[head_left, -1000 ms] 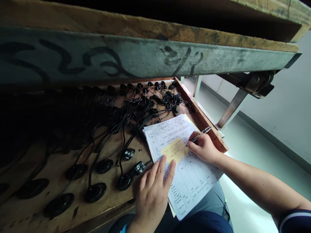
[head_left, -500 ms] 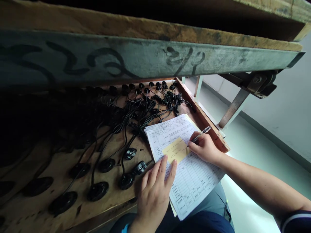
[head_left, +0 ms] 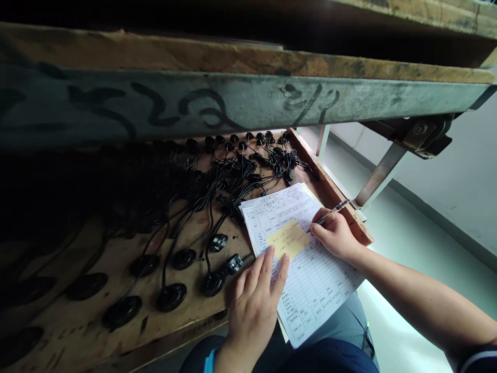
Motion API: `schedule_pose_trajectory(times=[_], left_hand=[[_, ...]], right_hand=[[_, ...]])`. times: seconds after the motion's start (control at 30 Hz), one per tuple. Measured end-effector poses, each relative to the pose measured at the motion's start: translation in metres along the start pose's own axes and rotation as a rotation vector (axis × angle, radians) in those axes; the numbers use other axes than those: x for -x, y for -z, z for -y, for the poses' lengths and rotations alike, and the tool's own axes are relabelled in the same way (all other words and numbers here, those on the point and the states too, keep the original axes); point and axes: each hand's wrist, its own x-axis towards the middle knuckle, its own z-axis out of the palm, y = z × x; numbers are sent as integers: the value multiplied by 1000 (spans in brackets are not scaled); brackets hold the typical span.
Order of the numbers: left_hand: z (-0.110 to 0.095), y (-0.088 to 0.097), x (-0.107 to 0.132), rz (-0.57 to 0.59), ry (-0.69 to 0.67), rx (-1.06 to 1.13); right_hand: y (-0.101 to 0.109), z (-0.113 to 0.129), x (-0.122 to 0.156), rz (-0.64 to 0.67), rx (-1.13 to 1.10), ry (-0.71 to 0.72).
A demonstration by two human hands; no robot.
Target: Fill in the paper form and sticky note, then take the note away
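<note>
A stack of printed forms [head_left: 310,290] rests partly on the wooden tray and partly over my lap. On the top sheet lies a small yellow note [head_left: 289,239] with handwriting on it. My left hand [head_left: 256,300] lies flat with fingers spread, its fingertips on the lower left edge of the note and the sheet. In my right hand [head_left: 336,235] a pen [head_left: 337,208] is gripped, its tip by the note's right edge. Beside the papers sit several black round parts with cables [head_left: 171,297].
The wooden tray [head_left: 166,331] holds many tangled black cables [head_left: 217,178]. Low overhead runs a grey metal beam [head_left: 264,103] with dark handwritten marks. A metal leg [head_left: 380,173] and bracket stand at the right, with a pale floor [head_left: 419,243] and wall beyond.
The view has shifted, so everything sits a little further right. My right hand and pen have moved slightly to the note's right edge. My left hand stays on the paper.
</note>
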Motion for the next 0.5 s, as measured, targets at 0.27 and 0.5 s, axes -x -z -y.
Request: schedule_pose_trajectory(times=[0.27, 0.5], left_hand=[[-3, -1, 1, 31, 5, -44], [-1, -1, 3, 30, -34, -66]], right_hand=[[2, 6, -1, 1, -164, -102], [2, -3, -8, -19, -301, -158]])
